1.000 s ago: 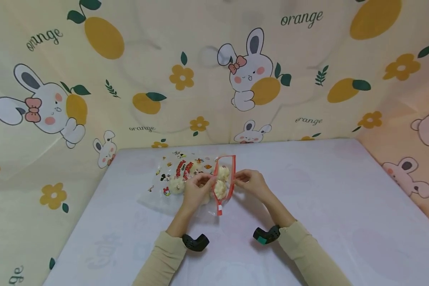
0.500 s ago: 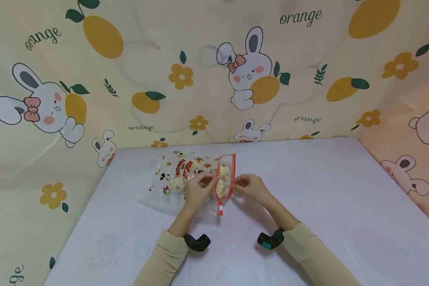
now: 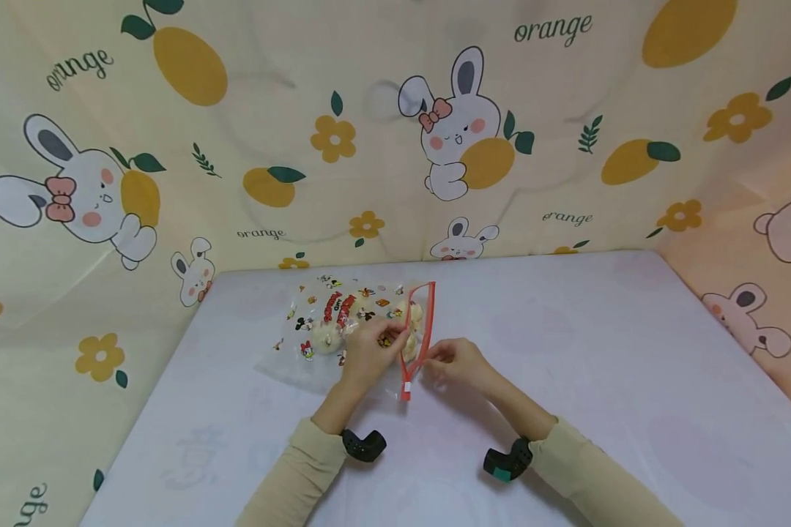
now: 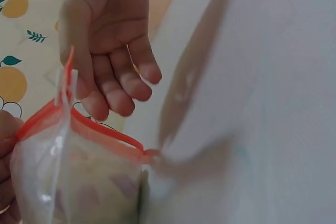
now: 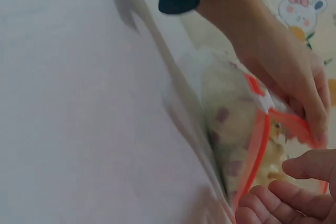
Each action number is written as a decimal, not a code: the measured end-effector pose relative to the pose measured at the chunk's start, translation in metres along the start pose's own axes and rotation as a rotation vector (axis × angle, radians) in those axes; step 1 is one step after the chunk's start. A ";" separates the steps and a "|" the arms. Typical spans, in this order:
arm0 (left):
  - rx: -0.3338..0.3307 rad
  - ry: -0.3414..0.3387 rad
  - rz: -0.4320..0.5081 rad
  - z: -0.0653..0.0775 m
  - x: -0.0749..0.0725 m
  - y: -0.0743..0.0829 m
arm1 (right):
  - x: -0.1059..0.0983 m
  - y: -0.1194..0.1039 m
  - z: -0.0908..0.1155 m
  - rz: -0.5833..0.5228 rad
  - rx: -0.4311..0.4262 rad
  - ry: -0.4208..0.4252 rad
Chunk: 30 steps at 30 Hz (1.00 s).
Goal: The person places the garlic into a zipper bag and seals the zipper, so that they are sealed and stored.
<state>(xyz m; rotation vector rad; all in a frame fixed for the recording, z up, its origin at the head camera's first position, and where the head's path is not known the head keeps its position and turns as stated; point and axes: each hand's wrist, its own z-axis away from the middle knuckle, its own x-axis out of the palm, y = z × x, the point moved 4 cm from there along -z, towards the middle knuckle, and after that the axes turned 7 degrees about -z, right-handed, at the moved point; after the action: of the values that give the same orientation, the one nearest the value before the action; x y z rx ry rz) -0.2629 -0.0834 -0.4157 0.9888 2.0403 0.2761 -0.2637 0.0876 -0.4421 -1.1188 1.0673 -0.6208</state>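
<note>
A clear zip bag point(image 3: 308, 311) with printed cartoon figures lies on the table, its red-edged mouth point(image 3: 430, 315) gaping toward the right. Inside are several pale, knobbly lumps point(image 3: 327, 338) that look like buns. My left hand point(image 3: 371, 355) pinches the near red lip of the mouth; in the right wrist view that left hand point(image 5: 291, 72) reaches down onto the strip. Beside the right lip is my right hand point(image 3: 461, 362), thumb and loosely bent fingers apart, nothing between them in the left wrist view. Whether its fingertips touch the bag I cannot tell. A slider point(image 3: 406, 388) sits at the mouth's near corner.
The white-covered table point(image 3: 567, 366) extends on both sides of the bag. Behind it hangs a cream cloth point(image 3: 369, 146) printed with rabbits and oranges. A dark wrist-worn camera point(image 3: 364, 445) sits on the left wrist, and another camera point(image 3: 509, 460) on the right.
My right hand has slid down along the right lip toward the slider corner and come away from pinching it. The left hand has shifted slightly right, and the mouth has narrowed.
</note>
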 end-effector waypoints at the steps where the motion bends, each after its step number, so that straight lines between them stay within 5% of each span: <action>1: 0.010 -0.003 -0.017 0.000 0.000 0.000 | 0.002 0.000 0.001 -0.005 0.005 -0.011; 12: 0.107 -0.037 -0.173 0.001 0.002 0.009 | 0.018 0.000 0.014 -0.065 0.034 -0.096; 30: 0.251 -0.021 -0.256 0.018 -0.010 0.019 | 0.036 0.002 0.026 -0.201 0.088 -0.217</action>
<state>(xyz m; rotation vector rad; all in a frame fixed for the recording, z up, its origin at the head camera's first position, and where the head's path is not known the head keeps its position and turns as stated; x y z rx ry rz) -0.2356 -0.0808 -0.4112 0.8591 2.1911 -0.1276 -0.2256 0.0681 -0.4553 -1.1957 0.7409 -0.6810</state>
